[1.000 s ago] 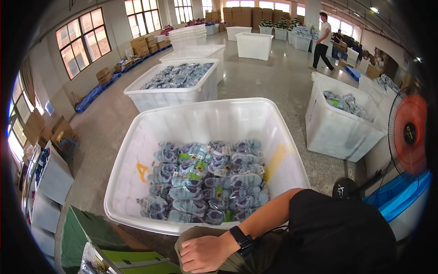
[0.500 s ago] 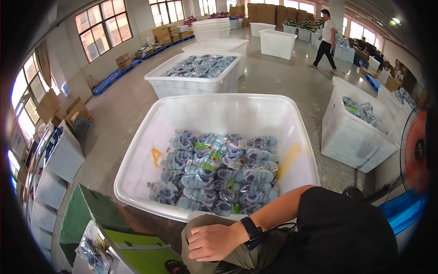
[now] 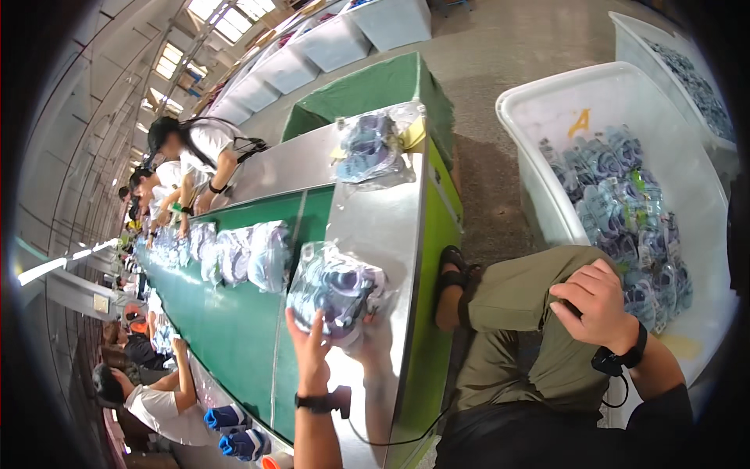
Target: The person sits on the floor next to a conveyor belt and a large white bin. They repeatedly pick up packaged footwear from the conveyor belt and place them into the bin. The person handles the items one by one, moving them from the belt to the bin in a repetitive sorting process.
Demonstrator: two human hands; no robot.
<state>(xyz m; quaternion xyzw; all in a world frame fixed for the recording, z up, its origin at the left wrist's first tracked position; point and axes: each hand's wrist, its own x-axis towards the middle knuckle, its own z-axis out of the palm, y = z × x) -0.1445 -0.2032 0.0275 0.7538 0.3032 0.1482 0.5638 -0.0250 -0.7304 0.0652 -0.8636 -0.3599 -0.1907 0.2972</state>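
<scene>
- My view has swung from the white bin (image 3: 543, 184), now at the right of the frame, to the green belt (image 3: 234, 324), putting the bagged shoes at its end within the work in hand.
- My left hand (image 3: 309, 356) has come into view at lower centre, fingers apart against the clear bag of shoes (image 3: 340, 285) in mid-frame; I can't tell whether it grips.
- My right hand (image 3: 595, 301) is curled on the knee, lower right; the small dark thing (image 3: 573, 308) at its fingers is unclear.
- Glare blurs the bag's contents; the frame's edge crops the upper-right bin (image 3: 687, 90).
</scene>
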